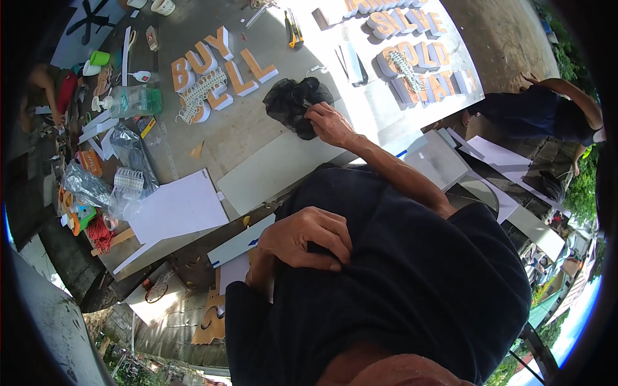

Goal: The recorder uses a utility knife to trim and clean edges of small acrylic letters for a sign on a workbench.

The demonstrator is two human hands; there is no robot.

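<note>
My right hand (pixel 328 122) reaches across the table with its fingers closed on a crumpled black, thin, see-through cloth (pixel 291 106). The cloth lies bunched on the metal tabletop. My left hand (pixel 309 238) is held back against the front of my dark shirt (pixel 399 257), its fingers curled; whether they grip the fabric is hidden. Left of the cloth stand raised block letters (pixel 257 68) with brown faces and white sides. Strips of small pale pieces (pixel 203 95) rest over some of them. A yellow and black cutter knife (pixel 293 31) lies beyond the cloth.
More block letters (pixel 415 58) stand at the far right. White sheets (pixel 177 209) lie along the near edge. A green-tinted bottle (pixel 136 101), clear plastic bags (pixel 90 185) and red cord (pixel 98 233) clutter the left end. Another person (pixel 534 112) stands at right; someone's arm (pixel 48 90) shows at far left.
</note>
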